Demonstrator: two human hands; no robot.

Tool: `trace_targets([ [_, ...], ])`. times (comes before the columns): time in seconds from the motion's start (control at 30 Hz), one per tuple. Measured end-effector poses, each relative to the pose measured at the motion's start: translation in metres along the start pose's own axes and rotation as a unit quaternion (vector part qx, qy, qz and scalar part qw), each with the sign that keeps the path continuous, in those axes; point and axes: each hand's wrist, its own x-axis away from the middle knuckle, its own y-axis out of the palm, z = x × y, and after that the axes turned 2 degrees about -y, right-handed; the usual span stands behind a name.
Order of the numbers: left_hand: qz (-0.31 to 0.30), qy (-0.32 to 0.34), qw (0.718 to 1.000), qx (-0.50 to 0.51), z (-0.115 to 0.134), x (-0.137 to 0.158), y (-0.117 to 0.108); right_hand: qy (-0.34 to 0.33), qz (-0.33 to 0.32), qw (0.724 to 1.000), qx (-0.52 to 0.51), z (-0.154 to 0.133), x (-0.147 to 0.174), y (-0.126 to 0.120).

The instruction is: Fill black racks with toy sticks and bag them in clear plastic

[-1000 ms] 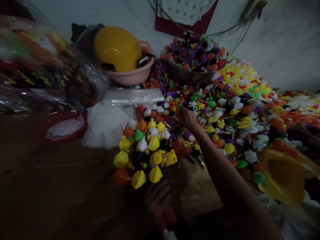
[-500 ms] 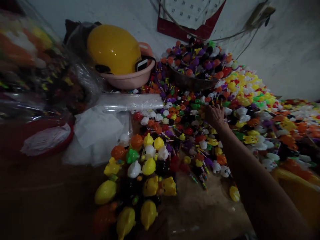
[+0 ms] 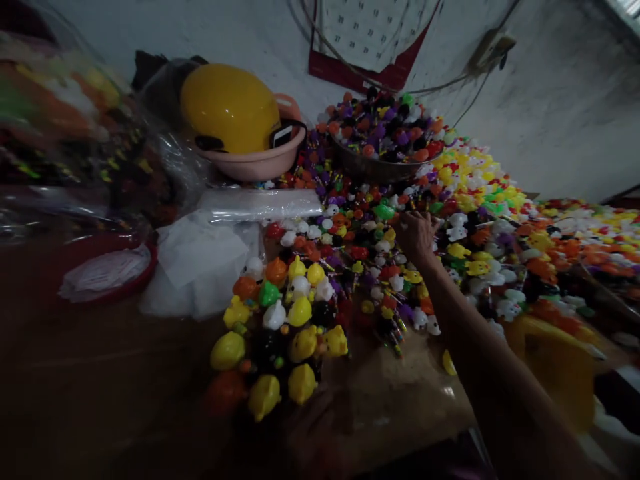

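Observation:
My right hand (image 3: 416,235) reaches forward into a wide pile of small colourful toys (image 3: 480,220) in yellow, white, orange, purple and green. Its fingers are curled among the toys, and I cannot tell whether they grip one. Nearer me stands a tight bunch of toy heads (image 3: 280,333), mostly yellow with some white, orange, green and black. My left hand (image 3: 325,433) shows only dimly in the dark below the bunch, closed around its lower end. The brown table (image 3: 100,380) lies under everything.
A yellow helmet (image 3: 227,107) rests in a pink basin (image 3: 260,163) at the back. A metal bowl (image 3: 373,168) heaped with toys stands to its right, below a wall calendar (image 3: 370,33). Clear sleeves (image 3: 260,203), white sheets (image 3: 200,260), a red basin (image 3: 107,277), a bagged toy bundle (image 3: 60,133) and a yellow container (image 3: 555,360) lie around.
My right hand moved from the middle of the pile to a spot further right and back. The view rose and fell, so my left hand left the frame and dimly returned.

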Motion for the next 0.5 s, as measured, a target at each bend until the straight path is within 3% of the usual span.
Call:
trace_targets([
  [0.03, 0.041, -0.013, 0.999, 0.019, 0.002, -0.003, 0.004, -0.004, 0.018, 1.0, -0.007, -0.004, 0.011, -0.009],
  [0.1, 0.062, -0.015, 0.997, 0.052, 0.002, -0.011, 0.003, -0.008, 0.044, 0.999, -0.024, -0.012, 0.038, -0.024],
  [0.17, 0.017, 0.022, 0.997, 0.066, -0.002, -0.018, -0.007, -0.006, 0.048, 0.997, -0.053, -0.019, 0.07, -0.036],
  [0.3, -0.151, 0.07, 0.985, 0.054, -0.013, -0.029, -0.038, 0.063, 0.011, 0.989, -0.134, -0.034, 0.149, -0.052],
  [0.4, -0.184, 0.091, 0.978, 0.044, -0.016, -0.038, -0.053, 0.122, -0.024, 0.975, -0.186, -0.05, 0.207, -0.06],
  [0.5, -0.194, 0.106, 0.974, 0.041, -0.014, -0.047, -0.061, 0.141, -0.086, 0.951, -0.263, -0.068, 0.25, -0.069],
])
